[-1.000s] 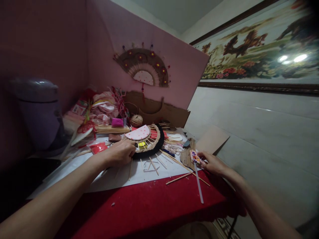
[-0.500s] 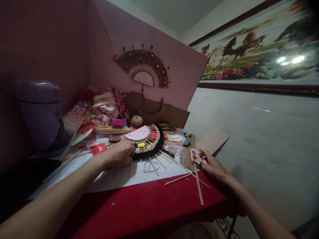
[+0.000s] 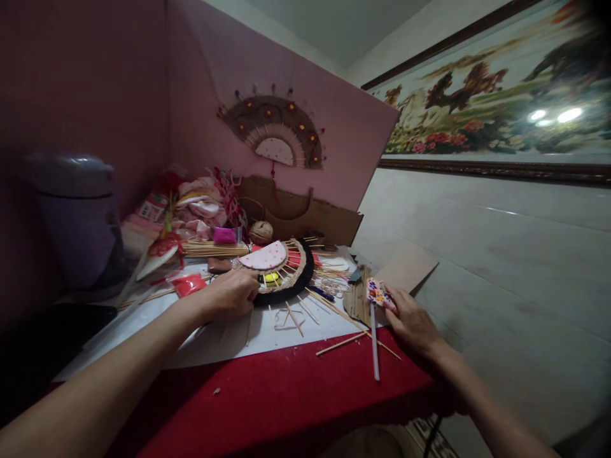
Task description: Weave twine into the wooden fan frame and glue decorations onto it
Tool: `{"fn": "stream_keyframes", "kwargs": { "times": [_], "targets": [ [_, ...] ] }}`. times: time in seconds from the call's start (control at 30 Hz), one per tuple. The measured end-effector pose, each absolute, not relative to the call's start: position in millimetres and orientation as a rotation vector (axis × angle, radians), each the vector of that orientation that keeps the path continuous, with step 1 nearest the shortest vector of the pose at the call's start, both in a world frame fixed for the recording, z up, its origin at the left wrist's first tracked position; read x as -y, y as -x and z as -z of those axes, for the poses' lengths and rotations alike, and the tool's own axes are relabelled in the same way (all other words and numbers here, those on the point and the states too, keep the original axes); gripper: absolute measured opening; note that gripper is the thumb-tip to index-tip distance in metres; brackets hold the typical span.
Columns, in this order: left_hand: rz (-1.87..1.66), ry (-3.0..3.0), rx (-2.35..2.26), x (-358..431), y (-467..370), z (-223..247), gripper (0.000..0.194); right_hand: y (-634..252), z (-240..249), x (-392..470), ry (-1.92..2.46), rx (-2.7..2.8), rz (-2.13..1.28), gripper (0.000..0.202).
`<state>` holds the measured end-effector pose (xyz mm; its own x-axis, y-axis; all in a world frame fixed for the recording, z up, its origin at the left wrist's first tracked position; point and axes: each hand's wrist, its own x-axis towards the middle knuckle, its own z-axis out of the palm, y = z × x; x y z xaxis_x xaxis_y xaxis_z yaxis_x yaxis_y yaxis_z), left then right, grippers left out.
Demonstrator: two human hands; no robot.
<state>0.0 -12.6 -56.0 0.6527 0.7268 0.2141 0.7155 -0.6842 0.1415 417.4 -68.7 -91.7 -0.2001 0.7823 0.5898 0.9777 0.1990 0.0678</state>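
My left hand (image 3: pixel 237 294) is closed on the left end of a half-round craft fan (image 3: pixel 306 280) lying on the white paper. The fan has a black outer band, a twine band, thin wooden ribs and a pink dotted half disc (image 3: pixel 264 255). My right hand (image 3: pixel 411 321) grips a flower-patterned hot glue gun (image 3: pixel 377 292), a clear glue stick (image 3: pixel 375 350) hanging out of its back end. The gun is over a piece of corrugated cardboard (image 3: pixel 357 304), and its nozzle is hard to make out.
Cut wooden sticks (image 3: pixel 340 344) lie across the white paper (image 3: pixel 224 343) and red tablecloth (image 3: pixel 267 401). Behind are a twine ball (image 3: pixel 261 232), a stick bundle (image 3: pixel 214 249) and pink fabric (image 3: pixel 200 203). A finished fan (image 3: pixel 267 114) hangs on the pink board. A purple bin-like container (image 3: pixel 76 216) stands left.
My right hand has shifted slightly with the glue gun, and the glue stick's lower end has swung left and up. My left hand and the fan stay in place.
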Motion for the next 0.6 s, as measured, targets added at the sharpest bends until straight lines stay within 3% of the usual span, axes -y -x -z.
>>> {"fn": "stream_keyframes", "kwargs": {
  "times": [0.3,0.5,0.6],
  "targets": [
    [-0.354,-2.781,-1.244,16.1,-1.0,50.8,0.012,-394.6,66.7,84.8,1.671,1.602,0.366,0.029],
    [-0.367,-2.743,-1.238,13.7,0.3,51.7,0.014,-320.9,37.3,114.5,1.613,1.348,-0.835,0.038],
    [-0.374,-2.715,-1.231,12.0,1.3,52.6,0.014,-286.4,35.3,120.6,1.511,1.361,-1.129,0.042]
  ]
}}
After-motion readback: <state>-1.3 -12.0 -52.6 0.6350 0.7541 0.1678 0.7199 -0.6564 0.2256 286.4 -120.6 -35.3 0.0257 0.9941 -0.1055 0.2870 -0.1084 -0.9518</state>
